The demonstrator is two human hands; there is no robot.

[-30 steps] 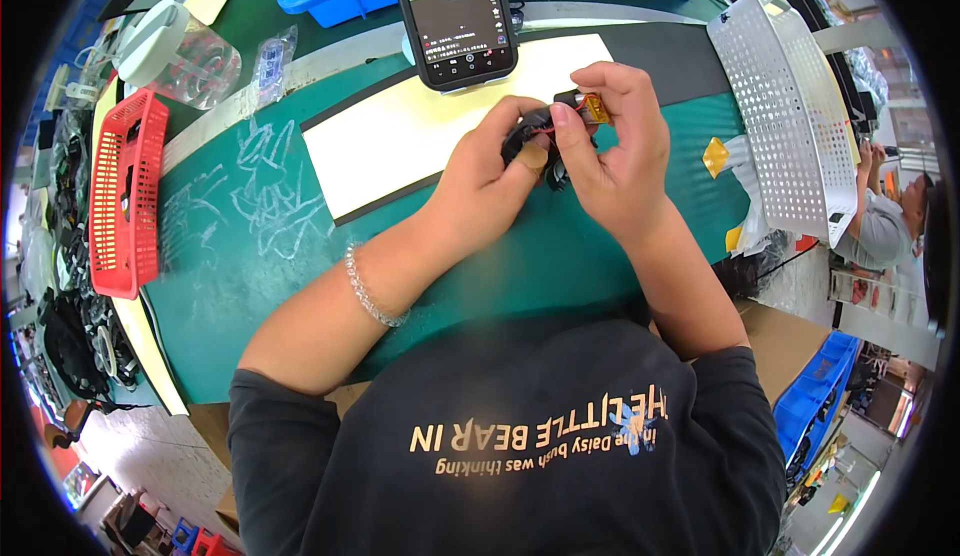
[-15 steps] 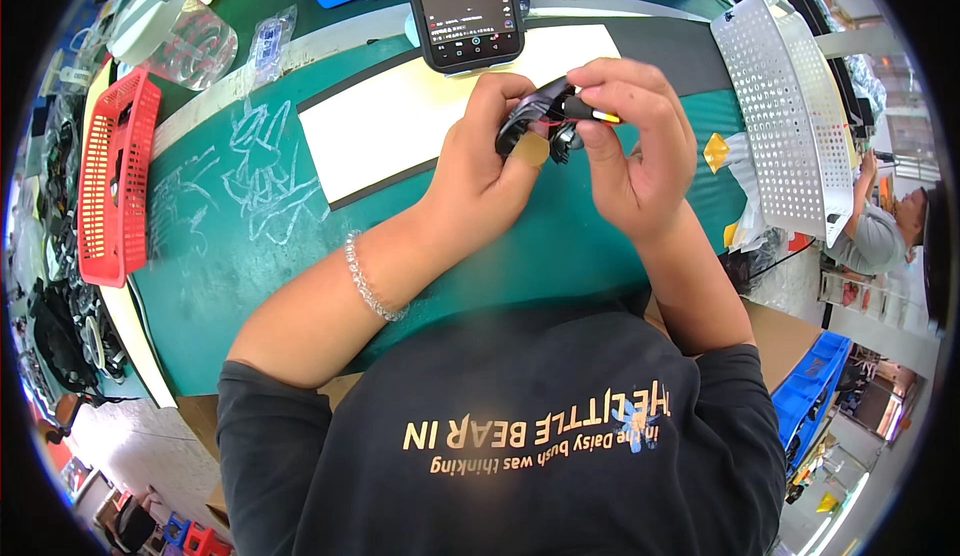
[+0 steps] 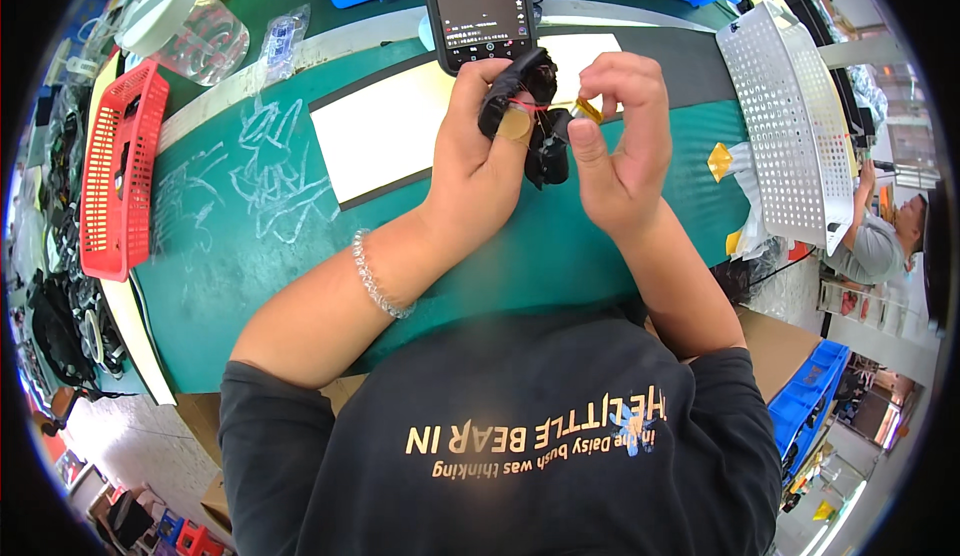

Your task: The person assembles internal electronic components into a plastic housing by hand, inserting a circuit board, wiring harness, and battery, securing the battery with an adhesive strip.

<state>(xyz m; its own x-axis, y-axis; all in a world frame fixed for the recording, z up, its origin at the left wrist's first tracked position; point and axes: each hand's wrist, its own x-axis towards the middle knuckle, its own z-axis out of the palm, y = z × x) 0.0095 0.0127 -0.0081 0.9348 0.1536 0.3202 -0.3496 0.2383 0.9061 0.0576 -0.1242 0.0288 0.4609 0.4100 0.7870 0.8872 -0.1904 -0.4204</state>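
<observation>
Head view, and the left hand (image 3: pixel 472 156) grips a black wired device (image 3: pixel 512 86) over the green tabletop (image 3: pixel 480 266), the right hand (image 3: pixel 630 141) pinching a small gold-taped piece (image 3: pixel 590 109) beside it! Pale scribbles (image 3: pixel 268 178) streak the surface; a cream sheet (image 3: pixel 375 151) lies behind the hands, a phone (image 3: pixel 480 26) beyond. Red basket (image 3: pixel 103 191) left, white perforated basket (image 3: pixel 785 126) right, and past that, a person in grey (image 3: pixel 872 248).
</observation>
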